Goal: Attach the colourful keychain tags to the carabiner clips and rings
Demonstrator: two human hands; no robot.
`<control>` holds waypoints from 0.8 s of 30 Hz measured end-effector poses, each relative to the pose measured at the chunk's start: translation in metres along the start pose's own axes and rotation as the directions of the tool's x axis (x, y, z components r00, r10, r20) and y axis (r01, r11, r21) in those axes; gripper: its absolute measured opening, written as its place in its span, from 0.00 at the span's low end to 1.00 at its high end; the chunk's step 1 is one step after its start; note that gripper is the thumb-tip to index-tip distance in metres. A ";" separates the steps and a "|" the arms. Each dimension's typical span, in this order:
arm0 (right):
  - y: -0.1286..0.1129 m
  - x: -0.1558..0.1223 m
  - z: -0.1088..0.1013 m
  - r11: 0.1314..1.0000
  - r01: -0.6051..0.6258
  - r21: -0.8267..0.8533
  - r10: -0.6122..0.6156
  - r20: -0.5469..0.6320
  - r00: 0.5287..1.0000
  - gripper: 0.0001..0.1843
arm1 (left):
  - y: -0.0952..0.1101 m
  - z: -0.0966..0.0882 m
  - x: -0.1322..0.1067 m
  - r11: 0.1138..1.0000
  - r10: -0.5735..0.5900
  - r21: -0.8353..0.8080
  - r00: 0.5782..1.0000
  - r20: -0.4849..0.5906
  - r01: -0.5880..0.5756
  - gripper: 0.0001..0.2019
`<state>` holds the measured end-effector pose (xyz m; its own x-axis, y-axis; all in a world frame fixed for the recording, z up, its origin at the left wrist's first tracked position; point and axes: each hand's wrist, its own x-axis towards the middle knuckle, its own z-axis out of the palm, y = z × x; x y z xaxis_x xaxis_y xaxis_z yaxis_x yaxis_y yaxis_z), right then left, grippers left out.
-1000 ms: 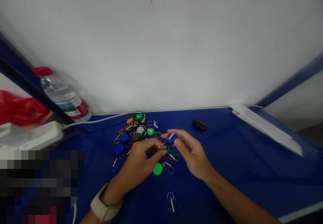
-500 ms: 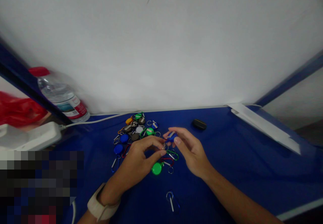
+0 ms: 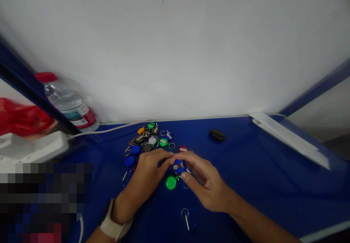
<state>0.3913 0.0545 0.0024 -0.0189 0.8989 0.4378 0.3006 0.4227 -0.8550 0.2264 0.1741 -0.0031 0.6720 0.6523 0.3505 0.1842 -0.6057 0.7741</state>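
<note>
moved closer, right hand pinching blue keychain, left hand narrowly curled beside it

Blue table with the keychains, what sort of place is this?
Probably an indoor tabletop work station: a blue-topped table holds a pile of carabiner key tags, with a white power strip and a red-capped water bottle nearby.

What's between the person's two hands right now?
In the head view, a blue key tag sits between the left hand and the right hand, partly covered by the right hand's fingers.
</note>
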 end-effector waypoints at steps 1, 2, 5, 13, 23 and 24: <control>0.000 -0.001 0.001 0.998 0.035 -0.048 -0.034 0.038 0.999 0.23 | -0.001 -0.002 0.001 0.998 -0.047 -0.039 0.999 -0.026 0.046 0.06; 0.001 -0.001 0.002 0.994 0.063 -0.094 -0.057 0.067 0.996 0.24 | 0.000 -0.005 0.001 0.991 -0.088 -0.108 0.995 -0.039 0.083 0.06; 0.005 -0.001 0.002 0.979 0.084 -0.186 -0.079 0.036 0.996 0.22 | 0.004 -0.012 0.002 0.902 -0.154 -0.408 0.988 0.004 0.142 0.06; 0.008 0.005 0.008 0.966 0.058 -0.250 -0.103 -0.170 0.980 0.10 | 0.018 -0.002 -0.004 0.648 -0.188 -0.724 0.971 0.146 0.235 0.10; 0.005 0.011 -0.005 0.895 0.056 -0.442 -0.165 -0.212 0.963 0.05 | 0.023 -0.012 -0.001 0.866 -0.112 -0.441 0.951 0.289 0.236 0.18; 0.004 0.011 -0.006 0.907 0.061 -0.416 -0.148 -0.179 0.973 0.06 | 0.023 -0.012 -0.001 0.913 -0.109 -0.345 0.946 0.306 0.217 0.18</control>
<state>0.3983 0.0651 0.0059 0.1077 0.7912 0.6020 0.6684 0.3906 -0.6329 0.2214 0.1652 0.0211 0.8351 0.5433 0.0861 0.0662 -0.2547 0.9648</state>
